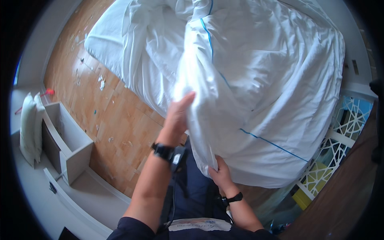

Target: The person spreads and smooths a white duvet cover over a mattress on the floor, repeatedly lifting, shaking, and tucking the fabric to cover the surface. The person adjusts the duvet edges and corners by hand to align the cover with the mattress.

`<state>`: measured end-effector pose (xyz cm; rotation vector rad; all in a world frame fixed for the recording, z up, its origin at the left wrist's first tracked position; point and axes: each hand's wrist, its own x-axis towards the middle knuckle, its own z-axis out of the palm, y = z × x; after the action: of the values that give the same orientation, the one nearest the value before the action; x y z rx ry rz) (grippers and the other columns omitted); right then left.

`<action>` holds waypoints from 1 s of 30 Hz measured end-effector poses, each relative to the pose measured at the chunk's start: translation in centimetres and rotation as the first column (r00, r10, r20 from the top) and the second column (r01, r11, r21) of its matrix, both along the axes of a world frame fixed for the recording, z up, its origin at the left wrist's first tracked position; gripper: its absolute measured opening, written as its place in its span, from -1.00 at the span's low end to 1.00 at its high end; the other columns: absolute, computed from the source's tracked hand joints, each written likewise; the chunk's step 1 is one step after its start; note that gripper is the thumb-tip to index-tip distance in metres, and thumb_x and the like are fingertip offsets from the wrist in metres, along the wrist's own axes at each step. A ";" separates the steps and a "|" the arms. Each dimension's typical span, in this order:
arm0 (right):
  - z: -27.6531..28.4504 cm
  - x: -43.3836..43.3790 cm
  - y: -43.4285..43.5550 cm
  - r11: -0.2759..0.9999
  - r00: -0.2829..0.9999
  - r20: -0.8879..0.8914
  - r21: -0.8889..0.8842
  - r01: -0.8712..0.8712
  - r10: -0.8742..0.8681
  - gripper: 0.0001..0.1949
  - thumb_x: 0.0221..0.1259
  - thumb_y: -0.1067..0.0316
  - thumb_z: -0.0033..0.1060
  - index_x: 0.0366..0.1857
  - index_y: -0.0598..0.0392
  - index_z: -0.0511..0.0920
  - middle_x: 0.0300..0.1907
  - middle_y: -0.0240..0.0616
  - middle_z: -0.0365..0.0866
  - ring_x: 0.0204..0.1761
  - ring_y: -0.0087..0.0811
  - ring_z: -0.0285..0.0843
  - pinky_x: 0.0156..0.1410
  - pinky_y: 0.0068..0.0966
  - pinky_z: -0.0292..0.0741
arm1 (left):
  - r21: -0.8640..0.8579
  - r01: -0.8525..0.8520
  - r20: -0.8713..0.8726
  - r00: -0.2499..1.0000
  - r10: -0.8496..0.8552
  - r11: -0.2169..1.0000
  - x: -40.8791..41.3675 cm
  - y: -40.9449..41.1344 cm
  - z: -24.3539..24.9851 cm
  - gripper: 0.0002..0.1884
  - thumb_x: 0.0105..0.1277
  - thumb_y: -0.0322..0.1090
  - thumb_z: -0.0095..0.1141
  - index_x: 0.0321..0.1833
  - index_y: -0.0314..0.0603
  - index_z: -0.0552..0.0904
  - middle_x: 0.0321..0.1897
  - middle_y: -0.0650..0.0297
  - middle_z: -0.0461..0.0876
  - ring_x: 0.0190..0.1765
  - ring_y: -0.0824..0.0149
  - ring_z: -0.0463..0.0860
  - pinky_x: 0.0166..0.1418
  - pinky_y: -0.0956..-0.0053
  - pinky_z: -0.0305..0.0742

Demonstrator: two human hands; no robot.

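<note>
A white duvet cover (258, 99) with blue stripes lies rumpled across a mattress (103, 45) in a white sheet. Its near part rises in a raised, gathered fold that runs towards my body. My left hand (180, 115) grips the left side of this fold, thumb on top and the other fingers hidden behind the cloth. Lower and to the right, my right hand (222, 174) pinches the near edge of the cover between thumb and fingers. Black straps with small devices circle both wrists.
Paper scraps (102, 82) litter the wooden floor (120, 120) left of the bed. Further left, an open drawer (76, 141) juts from a white cabinet, with pillow-like white cushions (31, 129) beside it. A white lattice screen (327, 162) stands at the right.
</note>
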<state>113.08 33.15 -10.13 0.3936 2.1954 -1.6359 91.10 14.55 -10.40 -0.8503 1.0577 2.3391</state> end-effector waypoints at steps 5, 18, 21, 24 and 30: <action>-3.6 -4.2 -3.4 0.921 0.946 -0.188 0.340 -0.189 0.264 -0.49 -0.03 0.51 0.42 0.13 0.04 0.65 0.11 -0.05 0.65 0.18 0.03 0.58 0.33 -0.17 0.48 | -0.352 -0.323 -0.347 0.917 0.198 0.879 4.3 -10.6 4.7 -0.50 0.40 -0.42 0.27 0.39 -0.29 0.50 0.19 0.16 0.68 0.15 0.24 0.69 0.26 0.34 0.58; -1.5 -13.3 -12.6 0.959 0.958 -0.059 0.018 -0.281 0.282 -0.71 0.34 0.38 0.30 0.11 0.14 0.64 0.11 -0.07 0.67 0.12 -0.02 0.64 0.21 -0.19 0.58 | -0.642 -0.118 -0.120 0.991 0.052 0.757 11.4 -14.8 -10.5 -0.46 0.26 -0.53 0.30 0.29 -0.29 0.41 0.08 0.18 0.61 0.16 0.28 0.57 0.29 0.35 0.47; -0.7 -17.7 -17.7 0.957 0.930 -0.229 0.056 -0.283 0.288 -0.36 0.37 0.22 0.39 0.46 0.20 0.36 0.39 0.09 0.42 0.39 0.04 0.42 0.42 -0.19 0.43 | -0.764 -0.117 -0.346 0.904 -0.250 0.635 10.0 -14.2 -5.7 -0.44 0.13 -0.60 0.24 0.26 -0.31 0.49 0.13 0.04 0.58 0.23 0.03 0.56 0.37 0.22 0.43; -1.5 -20.8 -22.4 0.932 0.941 -0.147 0.246 -0.264 0.305 0.00 0.17 0.11 0.55 0.57 0.30 0.05 0.37 0.36 0.36 0.37 0.29 0.39 0.44 -0.06 0.39 | -0.786 0.029 -0.423 0.705 -0.570 0.618 8.8 -16.0 -2.7 -0.45 0.04 -0.60 0.22 0.19 -0.22 0.58 0.27 -0.12 0.52 0.39 -0.26 0.42 0.50 -0.01 0.32; -3.5 -21.5 -21.6 0.939 0.995 0.025 0.328 -0.101 0.098 -0.50 0.22 0.40 0.35 0.26 0.23 0.50 -0.01 0.10 0.72 0.04 0.02 0.72 0.15 -0.20 0.59 | -0.840 -0.057 -0.414 0.710 -0.569 0.540 2.2 -21.2 -6.4 -0.64 0.08 -0.63 0.13 -0.02 -0.22 0.63 0.00 0.08 0.69 0.17 -0.13 0.61 0.30 0.12 0.51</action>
<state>91.57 11.54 -13.66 0.3698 2.4437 -1.2126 93.27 -6.67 -16.80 0.0221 2.4971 1.7786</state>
